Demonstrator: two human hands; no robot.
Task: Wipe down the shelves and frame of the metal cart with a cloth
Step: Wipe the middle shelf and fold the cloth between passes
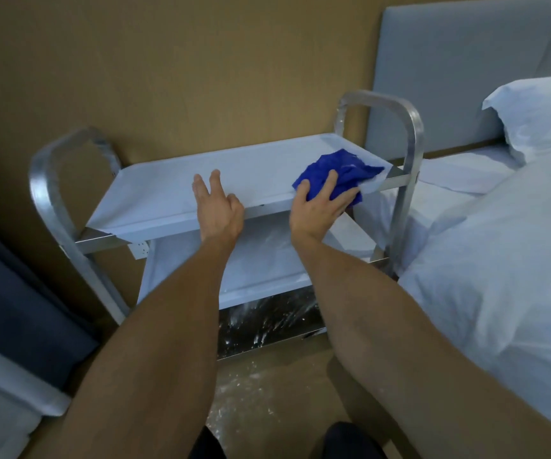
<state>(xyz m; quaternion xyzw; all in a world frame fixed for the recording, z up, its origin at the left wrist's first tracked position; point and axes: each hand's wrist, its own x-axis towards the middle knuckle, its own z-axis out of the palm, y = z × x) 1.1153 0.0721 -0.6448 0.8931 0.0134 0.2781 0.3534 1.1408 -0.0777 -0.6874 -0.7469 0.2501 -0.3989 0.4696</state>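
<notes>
A metal cart stands against a tan wall, with a bed close on its right. The cart has two looped handle frames, one at each end, and three shelves. The top shelf and the middle shelf look pale and film-covered, while the bottom shelf is bare, shiny metal spotted with white flecks.

The right hand is closed around a crumpled blue cloth, fingers spread over the top of it. It presses the cloth down at the front right corner of the top shelf, near the right handle frame. Part of the cloth hangs over the shelf's front edge under the palm.

The left hand grips nothing. It rests on the front edge of the top shelf near the middle, fingers loosely spread onto the shelf surface and the thumb curled at the rim. The two hands are apart, with a bare stretch of front edge between them.

Both bare forearms reach in from the bottom of the view. A white pillow lies on the bed against a grey padded headboard. The floor below the cart shows scattered white specks. Dark fabric and a pale surface fill the left edge.
</notes>
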